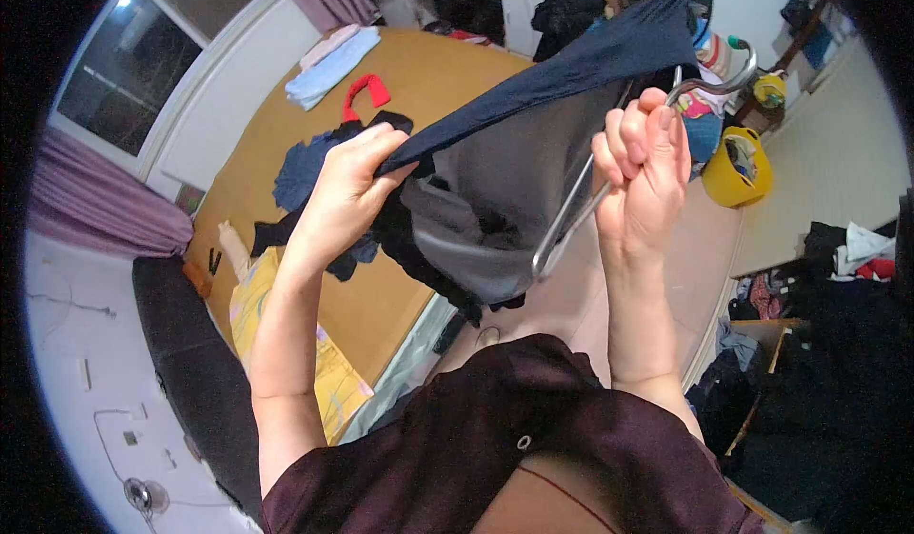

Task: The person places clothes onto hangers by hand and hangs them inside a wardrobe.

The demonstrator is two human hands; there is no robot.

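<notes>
In the middle of the view hangs a dark garment point(543, 101) with a shiny grey inner side; its exact kind is unclear. My left hand point(357, 187) is closed on a dark edge of it, which stretches up and across to the right. My right hand point(647, 158) is wrapped round a silver metal hanger point(564, 234), just below its hook point(747, 69). Part of the hanger's frame slants down in front of the grey fabric. The far end of the dark strip lies near the hanger's neck, partly behind my right fingers.
Beyond stands a bed with a tan mat point(428, 63). On it lie folded light blue cloth point(333, 66), a red band point(365, 96), dark clothes point(303, 174) and yellow fabric point(333, 372). A yellow basket point(733, 187) is at right, with clothes-filled shelves point(762, 325) nearer.
</notes>
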